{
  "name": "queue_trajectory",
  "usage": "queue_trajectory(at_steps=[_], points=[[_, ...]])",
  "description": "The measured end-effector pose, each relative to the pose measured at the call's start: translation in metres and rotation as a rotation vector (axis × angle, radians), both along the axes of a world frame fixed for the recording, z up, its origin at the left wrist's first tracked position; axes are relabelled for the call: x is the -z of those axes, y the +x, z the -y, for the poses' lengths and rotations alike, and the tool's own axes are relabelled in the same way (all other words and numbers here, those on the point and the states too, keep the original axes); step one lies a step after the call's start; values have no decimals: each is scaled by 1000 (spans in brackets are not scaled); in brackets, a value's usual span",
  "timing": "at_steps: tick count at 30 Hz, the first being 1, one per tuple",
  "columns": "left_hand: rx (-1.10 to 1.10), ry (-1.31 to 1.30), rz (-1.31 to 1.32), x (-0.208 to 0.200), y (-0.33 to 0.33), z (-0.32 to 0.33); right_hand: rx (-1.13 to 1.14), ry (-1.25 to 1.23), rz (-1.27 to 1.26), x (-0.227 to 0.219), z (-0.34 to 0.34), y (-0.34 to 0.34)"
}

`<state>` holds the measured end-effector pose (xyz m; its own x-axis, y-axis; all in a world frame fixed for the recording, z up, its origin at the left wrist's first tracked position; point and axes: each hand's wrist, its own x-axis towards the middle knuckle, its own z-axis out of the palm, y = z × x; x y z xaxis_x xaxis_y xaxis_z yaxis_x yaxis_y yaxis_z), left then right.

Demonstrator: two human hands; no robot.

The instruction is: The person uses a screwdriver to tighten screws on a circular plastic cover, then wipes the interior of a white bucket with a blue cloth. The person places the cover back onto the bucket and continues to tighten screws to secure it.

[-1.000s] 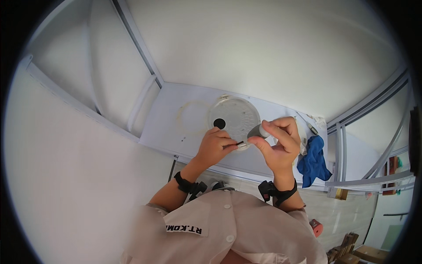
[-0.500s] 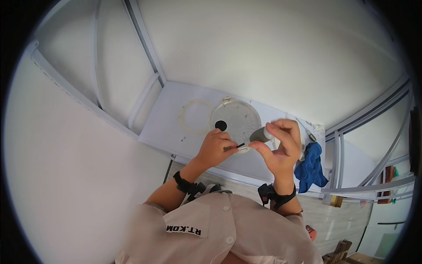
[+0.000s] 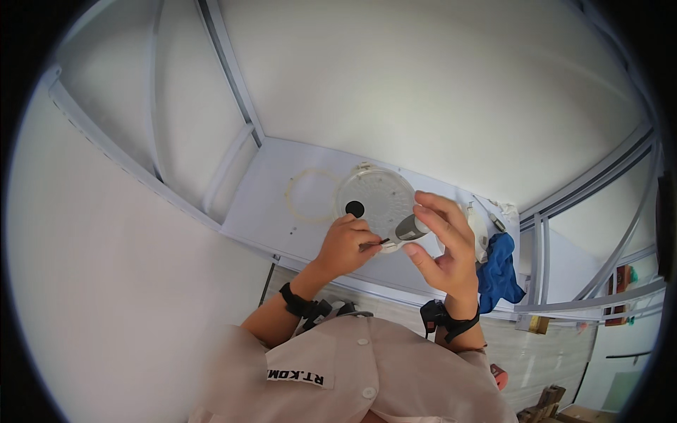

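Note:
My left hand (image 3: 343,245) is closed in a pinch on a thin dark rod (image 3: 384,241) by the near rim of a round translucent cover (image 3: 377,194). A black disc (image 3: 355,209) shows on that cover, just beyond my left fingers. My right hand (image 3: 444,247) curls around the pale back end of a stubby grey tool, which looks like a screwdriver (image 3: 409,228). Its narrow front points left toward the rod. Whether rod and tool are joined, I cannot tell. My right thumb is below the tool and the fingers are above it.
The white table (image 3: 261,190) carries a thin yellowish ring (image 3: 289,194) left of the cover. Right of my right hand lie a blue cloth (image 3: 501,271), a white item (image 3: 477,229) and a dark-ended tool (image 3: 497,223). Pale frame posts (image 3: 236,84) stand around the table.
My right hand and the grey screwdriver have moved slightly left and nearer, toward the rod. The tool's front now sits closer to my left fingertips. My view has shifted slightly.

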<state>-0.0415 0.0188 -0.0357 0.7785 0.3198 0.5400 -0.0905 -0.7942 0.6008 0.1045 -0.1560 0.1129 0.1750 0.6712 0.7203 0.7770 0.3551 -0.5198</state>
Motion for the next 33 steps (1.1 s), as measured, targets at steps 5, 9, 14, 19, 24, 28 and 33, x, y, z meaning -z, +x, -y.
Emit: queue_trajectory(at_steps=[5,9,14,19,24,28,33], points=[[13,-4,-8,1,0,2,156,36,-54,21,1,1],[4,11,2,-1,1,-1,31,-65,-130,7,2,2],[4,21,4,0,0,-1,-80,-81,-211,3,1,-6],[11,12,0,-3,-1,0,54,-25,-30,14,0,4],[18,-9,-1,-3,1,0,57,-64,-177,25,6,1],[20,-10,0,1,-1,-3,-62,-78,-240,12,0,-5],[26,-2,-14,-1,1,-4,69,67,-29,10,-9,-5]])
